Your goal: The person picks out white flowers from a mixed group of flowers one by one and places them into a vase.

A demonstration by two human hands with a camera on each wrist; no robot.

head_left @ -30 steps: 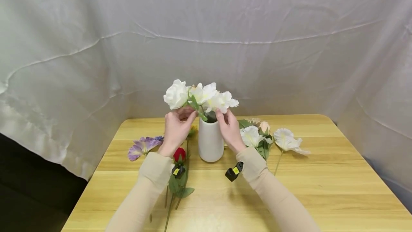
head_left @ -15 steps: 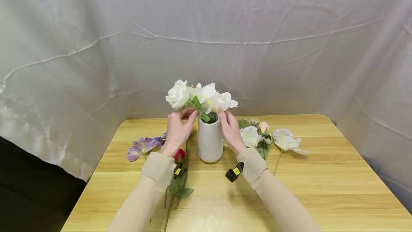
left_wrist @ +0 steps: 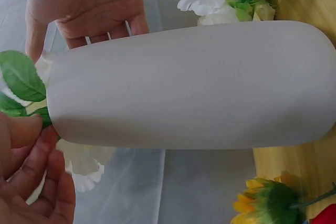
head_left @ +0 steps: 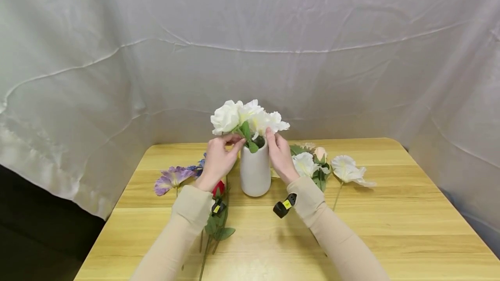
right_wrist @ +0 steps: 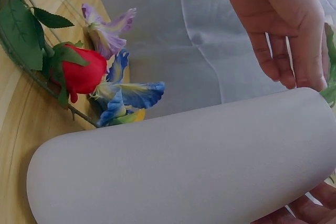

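A white vase (head_left: 255,172) stands upright on the table. Its mouth holds white flowers (head_left: 261,120), including ruffled blooms at the right. My left hand (head_left: 219,159) is at the left of the rim. Its thumb and fingers pinch the leafy green stem of a white rose (head_left: 225,117), whose lower stem is hidden. Green leaves (left_wrist: 23,77) show beside the thumb in the left wrist view. My right hand (head_left: 280,157) rests against the right side of the vase near the rim. Its fingers reach fairly straight behind the vase, their tips hidden in the left wrist view.
To the left lie a purple flower (head_left: 173,179), a blue flower (right_wrist: 128,95), a red rose (right_wrist: 83,71) and a yellow flower (left_wrist: 268,200). Right of the vase are white blooms (head_left: 304,165), a peach rosebud (head_left: 320,155) and another white flower (head_left: 349,171). A grey curtain (head_left: 250,73) hangs behind the table.
My left hand has moved right and slightly down with the rose, bringing its bloom closer to the other white flowers. The right hand stays at the vase, almost unmoved.
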